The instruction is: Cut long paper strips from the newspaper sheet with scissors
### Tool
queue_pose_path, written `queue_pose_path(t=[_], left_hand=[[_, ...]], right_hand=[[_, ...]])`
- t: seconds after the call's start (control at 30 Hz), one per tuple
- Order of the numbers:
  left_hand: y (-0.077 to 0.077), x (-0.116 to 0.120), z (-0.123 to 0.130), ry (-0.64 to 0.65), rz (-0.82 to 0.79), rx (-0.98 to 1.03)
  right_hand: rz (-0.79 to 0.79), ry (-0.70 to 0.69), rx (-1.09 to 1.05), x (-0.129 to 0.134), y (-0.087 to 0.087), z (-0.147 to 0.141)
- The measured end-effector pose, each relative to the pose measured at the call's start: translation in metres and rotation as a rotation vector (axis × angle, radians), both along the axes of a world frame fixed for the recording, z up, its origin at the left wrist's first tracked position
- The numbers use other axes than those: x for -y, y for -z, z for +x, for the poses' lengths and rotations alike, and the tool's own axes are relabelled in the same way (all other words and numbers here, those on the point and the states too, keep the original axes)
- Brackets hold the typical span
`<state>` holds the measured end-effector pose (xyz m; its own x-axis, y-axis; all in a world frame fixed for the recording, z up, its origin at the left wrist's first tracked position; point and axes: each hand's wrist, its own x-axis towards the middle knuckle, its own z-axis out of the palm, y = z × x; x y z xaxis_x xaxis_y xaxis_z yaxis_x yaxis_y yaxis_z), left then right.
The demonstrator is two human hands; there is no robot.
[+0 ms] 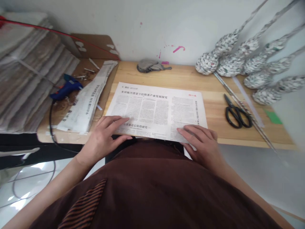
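Note:
A printed newspaper sheet (162, 111) lies on the wooden table in front of me, its near edge along the table's front edge. My left hand (107, 132) holds its near left corner, fingers on top and thumb at the edge just below. At the near right, my right hand (201, 138) grips the same sheet, with fingers over the print and thumb below the edge. Black-handled scissors (238, 117) rest to the right of the sheet. Beside them is a long thin rolled-paper rod (247, 111).
Left of the sheet are newspaper strips (83, 101), a blue glue gun (68, 87) with its cord, and a tall paper stack (30, 76). A grey cloth item (151, 65) lies by the wall. Several woven paper pieces (228, 63) lean at the back right.

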<state>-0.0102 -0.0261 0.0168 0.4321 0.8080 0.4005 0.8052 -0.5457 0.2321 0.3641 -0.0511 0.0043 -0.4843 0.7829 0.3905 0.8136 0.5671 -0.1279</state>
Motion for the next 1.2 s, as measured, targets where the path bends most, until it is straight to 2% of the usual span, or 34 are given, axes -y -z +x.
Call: queue_pose_path(t=[0.17, 0.3, 0.47, 0.57, 0.67, 0.87, 1.07, 1.2], left_hand=[[-0.011, -0.002, -0.026, -0.234, 0.064, 0.059], [-0.015, 0.0, -0.032, -0.271, 0.079, 0.092], [-0.01, 0.004, -0.016, -0.173, 0.047, 0.123], [-0.006, 0.006, -0.001, -0.06, 0.05, 0.121], [-0.003, 0.006, 0.014, 0.066, 0.028, 0.112], [0.005, -0.001, 0.038, 0.284, 0.0, 0.043], [0.009, -0.004, 0.042, 0.289, 0.009, -0.004], [0.011, -0.003, 0.042, 0.273, -0.014, 0.0]], right_hand=[[0.039, 0.0, -0.006, -0.002, 0.004, 0.005], [0.05, -0.001, -0.014, -0.001, 0.006, 0.004], [-0.009, -0.026, 0.057, -0.001, 0.006, 0.002], [0.053, -0.081, -0.073, 0.0, 0.006, 0.002], [0.075, -0.06, -0.164, 0.0, 0.006, 0.001], [0.017, -0.035, -0.045, -0.001, 0.004, -0.003], [0.062, -0.09, -0.199, -0.001, 0.007, -0.005], [0.025, -0.067, -0.192, -0.001, 0.008, -0.004]])
